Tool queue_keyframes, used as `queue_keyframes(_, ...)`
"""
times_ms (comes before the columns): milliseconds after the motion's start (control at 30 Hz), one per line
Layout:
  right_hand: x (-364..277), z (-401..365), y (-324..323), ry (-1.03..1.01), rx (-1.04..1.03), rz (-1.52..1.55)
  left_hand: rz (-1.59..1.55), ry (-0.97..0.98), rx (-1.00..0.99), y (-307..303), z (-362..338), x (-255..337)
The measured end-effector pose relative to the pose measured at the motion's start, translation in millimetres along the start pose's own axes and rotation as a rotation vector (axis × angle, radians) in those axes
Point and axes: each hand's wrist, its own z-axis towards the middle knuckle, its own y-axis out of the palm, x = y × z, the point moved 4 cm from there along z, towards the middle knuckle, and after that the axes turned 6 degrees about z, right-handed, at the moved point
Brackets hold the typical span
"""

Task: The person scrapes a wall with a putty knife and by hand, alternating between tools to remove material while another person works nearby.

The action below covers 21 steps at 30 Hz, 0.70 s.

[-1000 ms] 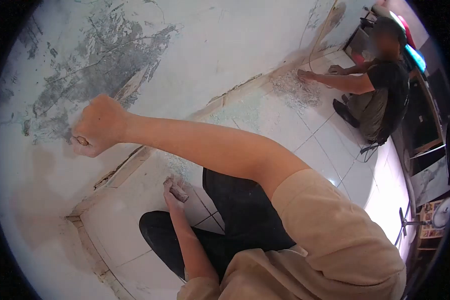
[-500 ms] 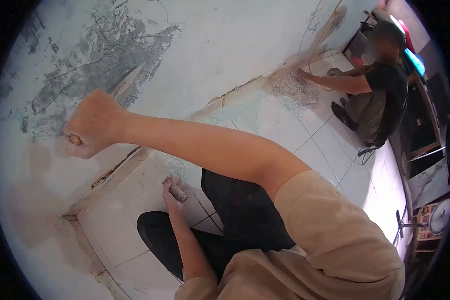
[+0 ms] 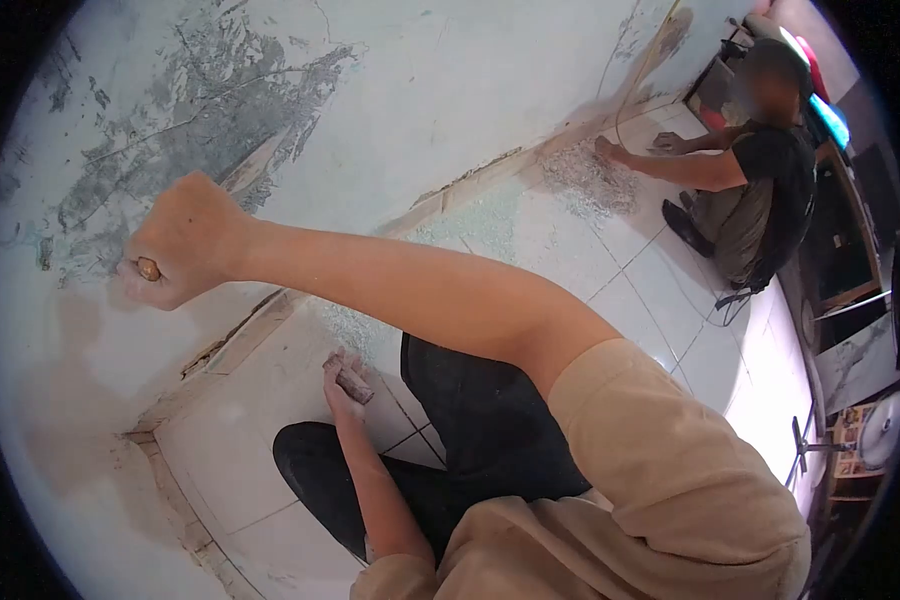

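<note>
My right hand [image 3: 185,240] is a fist against the wall [image 3: 400,100], at the lower edge of a patch of peeling paint [image 3: 210,120]. It grips a tool whose brown, wood-like handle end [image 3: 148,268] shows out of the fist; the rest of the tool is hidden. Down by the floor, my left hand [image 3: 338,385] is closed around a dusty, grey oblong block [image 3: 353,384]. That hand is coated in pale dust and hangs beside my dark-trousered knees.
A co-worker [image 3: 770,180] in dark clothes crouches by the wall at the upper right, hands near a heap of scrapings [image 3: 595,180]. Paint flakes [image 3: 480,220] lie along the wall base on white floor tiles [image 3: 640,270]. A fan [image 3: 878,428] stands at the far right.
My right fist has shifted slightly up and left along the wall. The left hand and its block have barely moved.
</note>
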Motion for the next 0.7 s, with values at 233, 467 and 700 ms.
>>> queue_keyframes(233,21.7,-1.9,-7.2,0.116,-0.034,-0.067,0.020,0.020,-0.012,-3.5,-0.3,0.6)
queue_keyframes(467,18.6,-3.4,-9.6,0.098,-0.020,-0.063,0.012,0.025,-0.025,-3.3,2.8,-1.3)
queue_keyframes(700,19.5,-3.2,-5.7,0.133,-0.071,-0.082,-0.018,0.009,-0.007,-1.5,0.1,0.2)
